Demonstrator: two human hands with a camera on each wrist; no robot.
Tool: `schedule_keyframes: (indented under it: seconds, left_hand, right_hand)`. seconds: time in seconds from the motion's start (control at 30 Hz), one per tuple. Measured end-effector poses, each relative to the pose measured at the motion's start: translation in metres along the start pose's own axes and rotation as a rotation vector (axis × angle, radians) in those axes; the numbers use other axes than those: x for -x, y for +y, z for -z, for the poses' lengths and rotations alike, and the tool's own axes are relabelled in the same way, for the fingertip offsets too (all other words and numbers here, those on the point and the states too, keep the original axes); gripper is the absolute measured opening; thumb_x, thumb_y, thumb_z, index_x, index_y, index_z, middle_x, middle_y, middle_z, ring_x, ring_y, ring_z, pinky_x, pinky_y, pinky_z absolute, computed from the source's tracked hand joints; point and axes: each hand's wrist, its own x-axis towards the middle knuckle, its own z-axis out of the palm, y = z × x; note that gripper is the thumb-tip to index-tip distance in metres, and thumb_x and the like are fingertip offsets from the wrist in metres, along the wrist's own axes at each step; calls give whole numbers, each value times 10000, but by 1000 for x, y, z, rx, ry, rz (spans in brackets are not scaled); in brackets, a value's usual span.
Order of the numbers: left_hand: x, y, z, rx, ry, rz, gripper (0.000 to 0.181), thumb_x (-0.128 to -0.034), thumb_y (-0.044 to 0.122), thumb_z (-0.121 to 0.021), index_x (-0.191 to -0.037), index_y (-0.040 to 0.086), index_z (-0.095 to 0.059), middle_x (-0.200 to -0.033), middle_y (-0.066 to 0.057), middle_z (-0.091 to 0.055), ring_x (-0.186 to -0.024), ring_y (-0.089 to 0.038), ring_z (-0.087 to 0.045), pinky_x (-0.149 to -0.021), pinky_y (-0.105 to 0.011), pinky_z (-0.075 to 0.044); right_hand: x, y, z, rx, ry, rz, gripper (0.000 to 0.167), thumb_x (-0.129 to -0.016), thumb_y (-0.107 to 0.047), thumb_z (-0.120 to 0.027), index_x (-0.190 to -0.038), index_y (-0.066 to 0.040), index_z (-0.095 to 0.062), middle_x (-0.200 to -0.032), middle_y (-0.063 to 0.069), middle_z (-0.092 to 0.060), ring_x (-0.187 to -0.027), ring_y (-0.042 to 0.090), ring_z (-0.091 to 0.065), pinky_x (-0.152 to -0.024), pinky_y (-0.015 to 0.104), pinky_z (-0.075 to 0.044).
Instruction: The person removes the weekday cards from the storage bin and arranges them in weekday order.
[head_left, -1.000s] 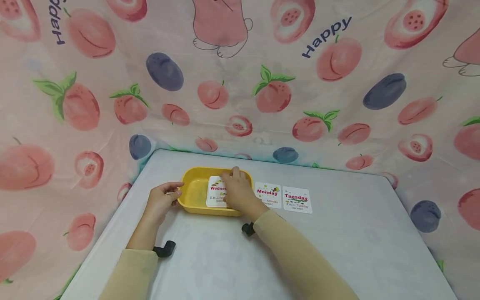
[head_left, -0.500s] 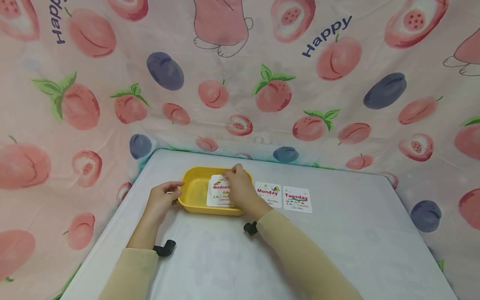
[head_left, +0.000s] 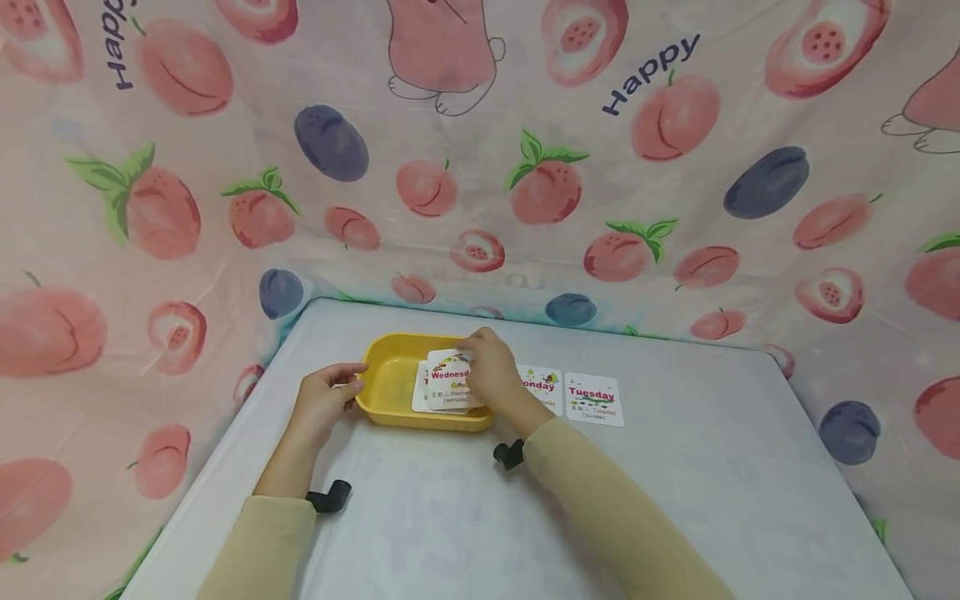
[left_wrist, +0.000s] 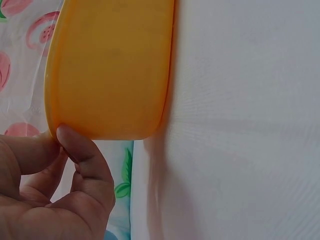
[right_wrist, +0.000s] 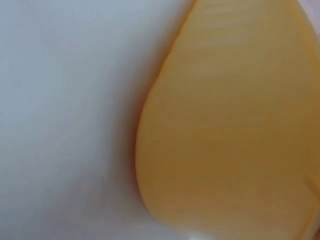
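Observation:
The left hand (head_left: 318,404) pinches the left rim of a yellow tray (head_left: 390,392); in the left wrist view, thumb and fingers of that hand (left_wrist: 70,185) meet at a corner of the tray (left_wrist: 110,75). Over the tray's right part, the right hand (head_left: 498,379) pinches the Wednesday card (head_left: 450,392) at its right side. Another white card (head_left: 420,401) lies beneath it in the tray, mostly covered. Only the tray's yellow side (right_wrist: 225,125) fills much of the right wrist view, where the hand's hold is not seen.
Right of the tray, the Monday card (head_left: 545,387) is partly behind the right hand. Beside it lies the Tuesday card (head_left: 594,399) on the white table (head_left: 675,467). A fruit-patterned cloth (head_left: 480,167) stands behind and to the left.
The right hand has moved a little to the right with the Wednesday card, uncovering part of the card below and covering more of the Monday card. The left hand has stayed at the rim.

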Motion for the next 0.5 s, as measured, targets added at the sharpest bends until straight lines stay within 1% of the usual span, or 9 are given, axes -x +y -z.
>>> schedule_keyframes:
  seconds: [0.07, 0.17, 0.33, 0.43, 0.5]
  left_hand:
    - [0, 0, 0, -1, -2, 2, 357, -1053, 67, -657, -1407, 56, -696, -1114, -77, -573, -933, -193, -555, -727, -198, -551]
    - [-2, 0, 0, -3, -2, 9, 356, -1057, 70, -651, -1410, 65, -696, -1126, -77, -573, -946, -199, -557, -734, -197, -554]
    - [-3, 1, 0, -11, 1, 17, 355, -1061, 78, -646, -1412, 79, -698, -1155, -82, -570, -981, -210, -556, -752, -197, -559]
    - [-2, 1, 0, -12, 0, 21, 357, -1061, 82, -646, -1414, 81, -698, -1168, -86, -564, -995, -214, -553, -758, -197, -561]
    - [-2, 1, 0, -14, 0, 24, 358, -1062, 85, -646, -1417, 83, -697, -1171, -85, -561, -998, -215, -552, -760, -196, -562]
  right_hand:
    - [0, 2, 4, -21, 21, -1, 462, -947, 115, -600, -1312, -113, -767, -1281, 32, -638, -1214, 248, -662, -1132, 410, -542]
    - [1, 5, 8, -50, 37, -30, 429, -977, 86, -588, -1303, -121, -775, -1288, 26, -650, -1233, 249, -659, -1148, 419, -536]
    - [5, 8, 15, -116, 48, -105, 427, -988, 60, -606, -1323, -152, -766, -1330, 7, -648, -1289, 242, -633, -1171, 432, -521]
    - [9, 10, 21, -150, 62, -122, 434, -987, 53, -605, -1324, -169, -766, -1355, 2, -647, -1333, 252, -618, -1185, 453, -508]
    - [11, 11, 26, -163, 72, -122, 437, -985, 50, -602, -1318, -178, -771, -1364, 2, -647, -1301, 251, -623, -1159, 454, -524]
